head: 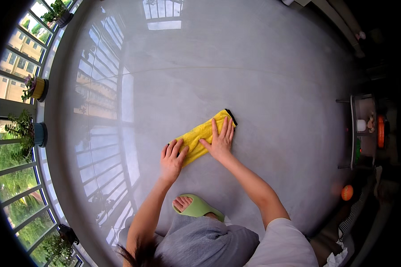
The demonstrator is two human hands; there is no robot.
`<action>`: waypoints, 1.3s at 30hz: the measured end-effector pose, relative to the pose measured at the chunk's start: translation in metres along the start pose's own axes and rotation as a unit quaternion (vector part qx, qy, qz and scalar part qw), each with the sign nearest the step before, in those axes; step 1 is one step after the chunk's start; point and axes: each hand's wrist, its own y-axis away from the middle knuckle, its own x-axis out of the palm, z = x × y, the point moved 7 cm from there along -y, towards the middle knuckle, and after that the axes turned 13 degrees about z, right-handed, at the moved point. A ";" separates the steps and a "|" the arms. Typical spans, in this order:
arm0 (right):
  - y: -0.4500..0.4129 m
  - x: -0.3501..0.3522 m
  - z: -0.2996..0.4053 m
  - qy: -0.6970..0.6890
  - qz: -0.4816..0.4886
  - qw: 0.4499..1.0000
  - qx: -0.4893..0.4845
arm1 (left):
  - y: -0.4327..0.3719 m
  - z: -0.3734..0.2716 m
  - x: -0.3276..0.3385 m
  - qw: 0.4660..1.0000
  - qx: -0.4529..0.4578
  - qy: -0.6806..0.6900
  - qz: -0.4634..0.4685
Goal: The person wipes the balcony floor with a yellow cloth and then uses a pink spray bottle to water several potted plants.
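Note:
A yellow cloth (197,139) with a dark edge band lies folded into a long strip on the glossy grey tiled floor (247,90). My left hand (172,161) presses on its left end, the fingers spread a little over the fabric. My right hand (220,138) rests flat near the right end, fingers apart and thumb towards the middle of the cloth. Neither hand is closed around it. Below the hands, a foot in a green slipper (200,207) stands on the floor, beside a knee covered in grey fabric.
Potted plants, among them one in a blue pot (40,134) and one in a yellow pot (39,88), line the barred window at left. A small shelf rack (353,131) stands at right, with an orange ball (347,193) on the floor near it.

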 end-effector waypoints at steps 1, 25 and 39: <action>-0.015 0.002 0.019 -0.002 -0.002 1.000 -0.008 | 0.003 0.016 -0.010 0.999 -0.033 0.000 -0.021; 0.061 -0.028 -0.102 0.075 -0.014 0.995 0.068 | -0.011 -0.100 0.046 0.991 0.095 -0.050 0.085; -0.115 0.010 0.153 0.071 0.112 0.931 -0.341 | 0.082 0.053 -0.013 0.978 -0.184 0.011 -0.093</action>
